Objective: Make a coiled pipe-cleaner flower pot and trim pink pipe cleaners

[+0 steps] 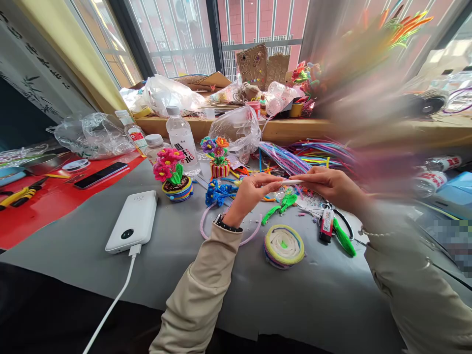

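My left hand point(251, 192) and my right hand point(332, 186) meet above the middle of the table. Both are closed with pinched fingers on a thin white rod point(292, 182), which lies level between them; its exact kind is unclear. Below stands a round coiled pipe-cleaner pot point(284, 246), with a yellow rim, white inside and a green centre. A lilac pipe cleaner point(254, 237) curves under my left wrist. Blue pipe-cleaner flowers point(217, 192) lie left of that hand. Green pipe-cleaner leaves point(287, 201) lie beneath the hands. Near my right hand are scissors point(344, 221) and a red-and-black lighter point(326, 226).
Two potted pipe-cleaner flowers, pink point(170, 164) and multicoloured point(218, 150), stand at left by a water bottle point(182, 140). A white power bank point(133, 221) trails a cable. Pipe-cleaner bundles point(287, 156) lie behind my hands. A large blurred shape point(368, 108) covers the upper right.
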Demonstrator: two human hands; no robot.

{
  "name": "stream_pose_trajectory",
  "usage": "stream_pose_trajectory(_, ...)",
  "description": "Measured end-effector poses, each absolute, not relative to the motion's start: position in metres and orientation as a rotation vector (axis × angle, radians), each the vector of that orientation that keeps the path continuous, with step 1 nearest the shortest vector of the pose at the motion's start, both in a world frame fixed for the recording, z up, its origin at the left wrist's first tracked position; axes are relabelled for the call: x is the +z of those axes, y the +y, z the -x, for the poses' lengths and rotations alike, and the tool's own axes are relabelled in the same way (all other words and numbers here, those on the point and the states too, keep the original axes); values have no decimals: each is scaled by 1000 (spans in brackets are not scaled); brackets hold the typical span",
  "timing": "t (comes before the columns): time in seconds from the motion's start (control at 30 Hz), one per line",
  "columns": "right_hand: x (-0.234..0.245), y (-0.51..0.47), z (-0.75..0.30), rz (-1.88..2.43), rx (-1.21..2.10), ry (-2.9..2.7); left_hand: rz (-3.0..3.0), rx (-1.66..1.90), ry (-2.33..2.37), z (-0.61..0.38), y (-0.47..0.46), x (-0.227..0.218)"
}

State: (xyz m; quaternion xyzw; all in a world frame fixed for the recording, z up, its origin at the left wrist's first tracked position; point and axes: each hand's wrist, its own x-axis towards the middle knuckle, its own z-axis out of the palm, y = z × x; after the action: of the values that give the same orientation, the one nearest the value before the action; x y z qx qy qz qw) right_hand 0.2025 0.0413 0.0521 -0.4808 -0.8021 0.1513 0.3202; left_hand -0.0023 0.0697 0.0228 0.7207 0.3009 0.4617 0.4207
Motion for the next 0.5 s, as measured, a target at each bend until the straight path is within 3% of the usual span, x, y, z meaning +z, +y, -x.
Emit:
stream_pose_trajectory(0.23,63,22,-195,1277,135,-2371,-1890,1108,733,-4,48,28)
stream_pose_trajectory(0.5,76,2,-176,1444,398,-2350,-2289,947,952,15,16,53)
